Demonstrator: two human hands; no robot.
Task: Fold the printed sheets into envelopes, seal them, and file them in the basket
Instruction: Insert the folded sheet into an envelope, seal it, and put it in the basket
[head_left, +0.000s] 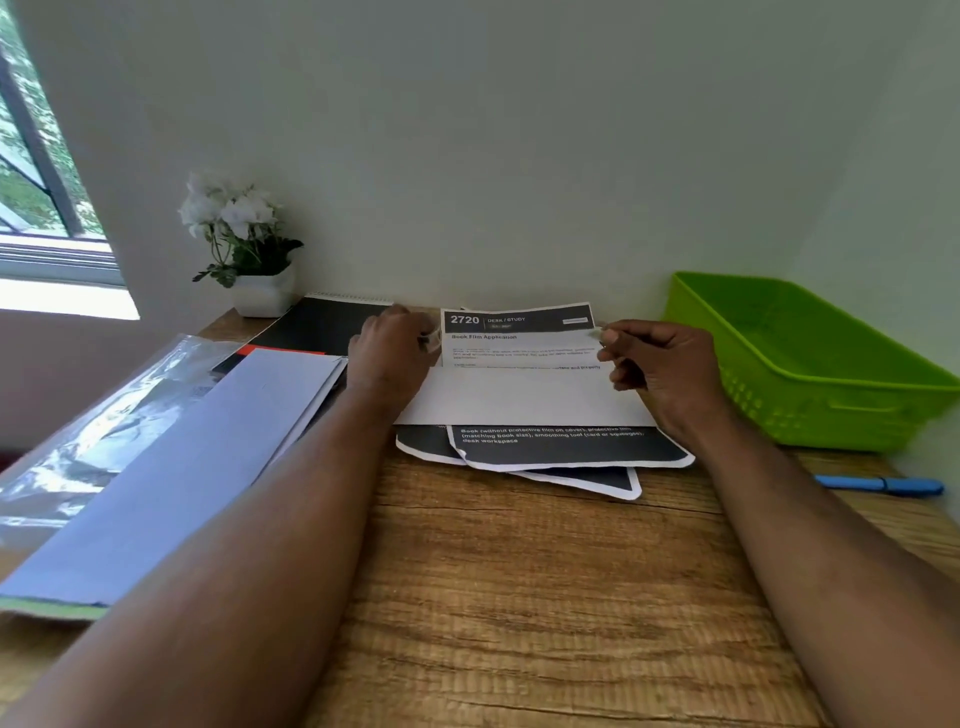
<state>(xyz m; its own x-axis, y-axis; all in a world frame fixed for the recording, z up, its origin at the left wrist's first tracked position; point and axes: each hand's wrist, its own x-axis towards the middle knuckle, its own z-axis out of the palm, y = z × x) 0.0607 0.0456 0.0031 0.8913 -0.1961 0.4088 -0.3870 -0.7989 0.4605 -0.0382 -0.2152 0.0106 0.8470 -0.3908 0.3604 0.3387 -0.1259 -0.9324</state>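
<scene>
Sheet (519, 364) is lying flat on the desk (519, 597), up near the wall, with its long axis running left to right across the person, on top of a loose stack of other printed sheets (571, 449) that poke out at the near edge. Its bottom part is already flipped up, so you see the blank white back covering the lower half and the printed header showing above it. So the fold line runs side to side, and both hands sit at the two short ends of it, one each. Left hand (392, 348) is at the left end, fingers curled down onto the paper edge, looks like pinching or pressing it, hard to say which. Right hand (654, 358) is at the right end, fingers curled with thumb and forefinger nipping the sheet's upper right edge. Neither hand is nearer really, they bracket it evenly. My guess is the next bit is bringing the top part down over the white flap, so both hands would pull toward the body along the short axis. Envelopes (171, 467) are off to the left of the left arm, and the basket (810, 364) is on the right, just past the right hand, nothing in it that I can see.
</scene>
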